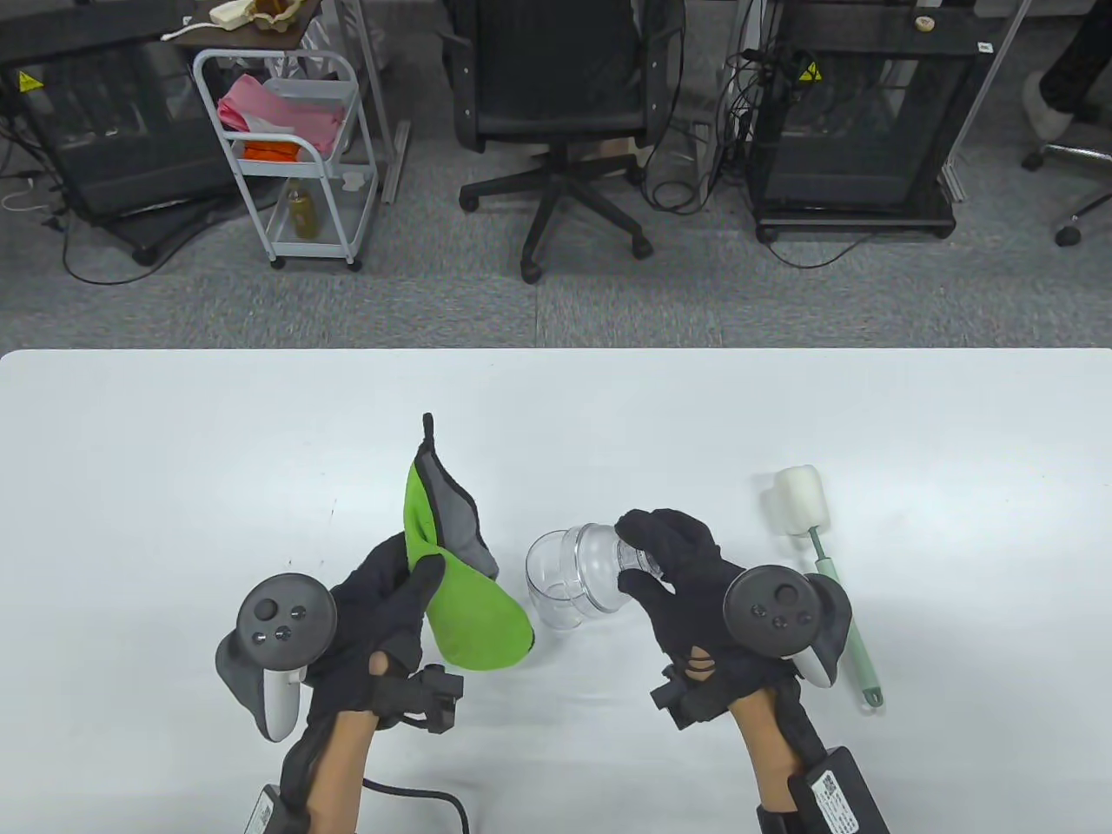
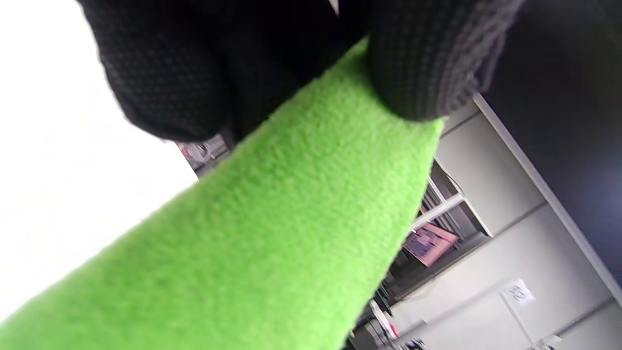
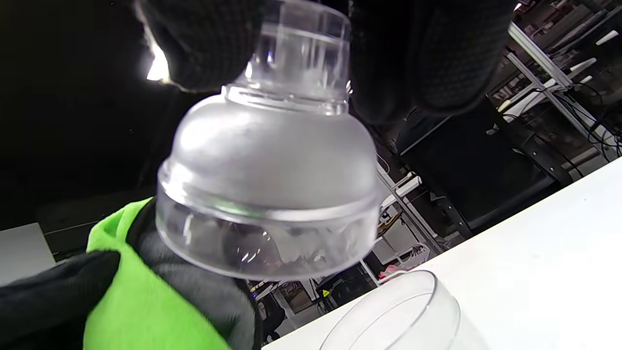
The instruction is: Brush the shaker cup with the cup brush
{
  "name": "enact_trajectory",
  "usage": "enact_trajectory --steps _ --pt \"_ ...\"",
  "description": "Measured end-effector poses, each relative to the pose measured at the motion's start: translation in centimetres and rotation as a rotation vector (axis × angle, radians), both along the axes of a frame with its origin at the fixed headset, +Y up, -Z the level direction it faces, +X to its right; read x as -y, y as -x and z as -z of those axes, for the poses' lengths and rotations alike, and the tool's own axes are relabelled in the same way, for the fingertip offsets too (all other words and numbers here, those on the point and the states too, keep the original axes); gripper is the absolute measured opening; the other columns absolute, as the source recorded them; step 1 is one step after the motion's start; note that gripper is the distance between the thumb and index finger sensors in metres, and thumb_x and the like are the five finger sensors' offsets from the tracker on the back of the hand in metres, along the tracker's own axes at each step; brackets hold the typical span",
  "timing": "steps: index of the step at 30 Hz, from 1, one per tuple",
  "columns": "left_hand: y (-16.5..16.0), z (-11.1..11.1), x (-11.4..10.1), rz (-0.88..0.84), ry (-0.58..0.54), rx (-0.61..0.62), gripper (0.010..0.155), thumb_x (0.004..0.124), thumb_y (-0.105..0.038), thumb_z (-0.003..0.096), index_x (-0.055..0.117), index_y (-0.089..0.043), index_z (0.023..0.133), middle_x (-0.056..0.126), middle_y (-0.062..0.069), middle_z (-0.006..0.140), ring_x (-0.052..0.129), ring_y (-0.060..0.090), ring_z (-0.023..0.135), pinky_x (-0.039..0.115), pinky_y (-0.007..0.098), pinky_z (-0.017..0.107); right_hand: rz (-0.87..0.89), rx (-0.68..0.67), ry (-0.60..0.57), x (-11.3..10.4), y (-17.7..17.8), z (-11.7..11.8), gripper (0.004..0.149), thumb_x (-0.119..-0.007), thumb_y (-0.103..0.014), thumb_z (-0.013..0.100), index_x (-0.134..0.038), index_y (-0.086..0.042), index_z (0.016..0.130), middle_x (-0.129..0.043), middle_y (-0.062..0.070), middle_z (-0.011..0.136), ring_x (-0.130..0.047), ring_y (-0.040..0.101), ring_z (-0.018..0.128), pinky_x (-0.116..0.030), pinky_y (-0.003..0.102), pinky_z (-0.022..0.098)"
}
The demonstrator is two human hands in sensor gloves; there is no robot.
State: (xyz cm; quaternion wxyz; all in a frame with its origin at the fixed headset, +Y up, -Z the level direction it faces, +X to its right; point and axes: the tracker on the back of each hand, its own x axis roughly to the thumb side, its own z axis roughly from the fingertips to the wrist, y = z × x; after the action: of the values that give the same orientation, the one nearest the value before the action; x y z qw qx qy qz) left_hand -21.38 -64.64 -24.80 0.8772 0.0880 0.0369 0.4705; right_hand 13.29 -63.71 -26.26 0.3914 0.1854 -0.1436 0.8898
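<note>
Oddly, on the counter [image 1: 174,434] my left hand [image 1: 382,599] gripped a green cloth [image 1: 473,621], my right hand [image 1: 686,565] pinched the shaker lid [image 1: 599,565] above the open cup [image 1: 552,591], while the cup brush [image 1: 825,573] lay untouched just right of that hand, handle toward me.

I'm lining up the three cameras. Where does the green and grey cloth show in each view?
Table view: the green and grey microfibre cloth is left of centre, held up by the left hand.
Left wrist view: its green side fills the middle, pinched under black gloved fingers.
Right wrist view: bottom left, behind the clear domed shaker lid.
Shared landmark: the white table.
</note>
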Motion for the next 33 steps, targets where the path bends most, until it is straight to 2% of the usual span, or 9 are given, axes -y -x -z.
enact_trajectory --steps 4,7,9,13,17,21,24,29,33 --pt "-2.2 -0.4 -0.2 -0.018 -0.024 0.092 0.054 0.084 -0.037 0.0445 0.073 -0.015 0.093 0.101 -0.001 0.076 0.116 0.019 0.065 0.095 0.045 0.049 0.053 -0.064 -0.042 -0.9 0.6 -1.3 0.059 -0.081 -0.038 0.040 -0.065 -0.029 0.096 -0.070 0.024 0.094 -0.095 0.034 0.068 -0.088 0.042 0.049" --pt "-4.2 -0.4 0.3 -0.135 -0.045 0.243 0.051 0.081 -0.033 0.0466 0.071 -0.015 0.093 0.100 -0.001 0.079 0.115 0.021 0.069 0.095 0.045 0.050 0.145 -0.110 -0.079 -1.3 1.3 -2.2 0.059 -0.081 -0.038 0.040 -0.065 -0.029 0.096 -0.070 0.024 0.094 -0.095 0.034 0.068 -0.088 0.043 0.049" --pt "-5.5 -0.3 0.9 -0.260 -0.059 0.368 0.048 0.077 -0.032 0.0485 0.071 -0.016 0.094 0.099 0.000 0.082 0.114 0.022 0.071 0.094 0.045 0.050 0.106 -0.107 -0.099 -1.5 1.9 -2.6 0.058 -0.081 -0.038 0.040 -0.066 -0.029 0.096 -0.070 0.024 0.094 -0.095 0.035 0.067 -0.088 0.043 0.049" --pt "-6.9 -0.3 2.5 -0.613 0.039 0.529 0.056 0.066 -0.044 0.0513 0.069 -0.012 0.098 0.093 0.009 0.092 0.103 0.034 0.083 0.083 0.054 0.057 0.126 -0.096 -0.100 -1.5 1.3 -2.6 0.058 -0.081 -0.037 0.040 -0.065 -0.029 0.096 -0.069 0.023 0.096 -0.094 0.034 0.069 -0.088 0.043 0.050" --pt "-8.0 -0.3 3.0 -0.681 0.076 0.689 0.067 0.062 -0.055 0.0511 0.068 -0.011 0.101 0.087 0.011 0.100 0.089 0.039 0.095 0.072 0.057 0.065 0.161 -0.129 -0.104 -1.4 0.9 -2.4 0.058 -0.085 -0.035 0.038 -0.069 -0.029 0.093 -0.070 0.023 0.096 -0.095 0.036 0.069 -0.088 0.044 0.050" --pt "-9.3 -0.8 2.9 -0.611 0.068 0.737 0.069 0.067 -0.058 0.0494 0.065 -0.016 0.104 0.082 0.005 0.106 0.077 0.035 0.100 0.062 0.056 0.068 0.156 -0.164 -0.098 -1.5 0.8 -2.3 0.057 -0.087 -0.033 0.037 -0.072 -0.030 0.092 -0.071 0.022 0.097 -0.095 0.037 0.070 -0.088 0.045 0.051" --pt "-9.8 -1.2 2.7 -0.598 0.046 0.683 0.066 0.080 -0.052 0.0469 0.066 -0.020 0.103 0.080 0.003 0.104 0.072 0.034 0.099 0.056 0.058 0.068 0.144 -0.178 -0.106 -1.6 0.9 -2.3 0.056 -0.087 -0.032 0.036 -0.073 -0.031 0.091 -0.071 0.021 0.097 -0.094 0.038 0.071 -0.088 0.045 0.051" --pt "-9.8 -1.7 2.1 -0.443 -0.051 0.472 0.056 0.093 -0.042 0.0411 0.077 -0.025 0.092 0.093 -0.006 0.089 0.089 0.026 0.085 0.069 0.054 0.060 0.069 -0.148 -0.132 -1.8 1.6 -2.6 0.057 -0.084 -0.035 0.037 -0.071 -0.030 0.092 -0.073 0.024 0.094 -0.097 0.036 0.066 -0.090 0.042 0.048" --pt "-9.8 -2.0 1.6 -0.358 -0.112 0.447 0.056 0.097 -0.041 0.0382 0.080 -0.024 0.089 0.097 -0.006 0.085 0.094 0.026 0.080 0.073 0.053 0.057 0.041 -0.097 -0.103 -1.7 1.6 -2.5 0.058 -0.079 -0.042 0.040 -0.068 -0.026 0.094 -0.079 0.027 0.086 -0.101 0.029 0.054 -0.093 0.037 0.038"
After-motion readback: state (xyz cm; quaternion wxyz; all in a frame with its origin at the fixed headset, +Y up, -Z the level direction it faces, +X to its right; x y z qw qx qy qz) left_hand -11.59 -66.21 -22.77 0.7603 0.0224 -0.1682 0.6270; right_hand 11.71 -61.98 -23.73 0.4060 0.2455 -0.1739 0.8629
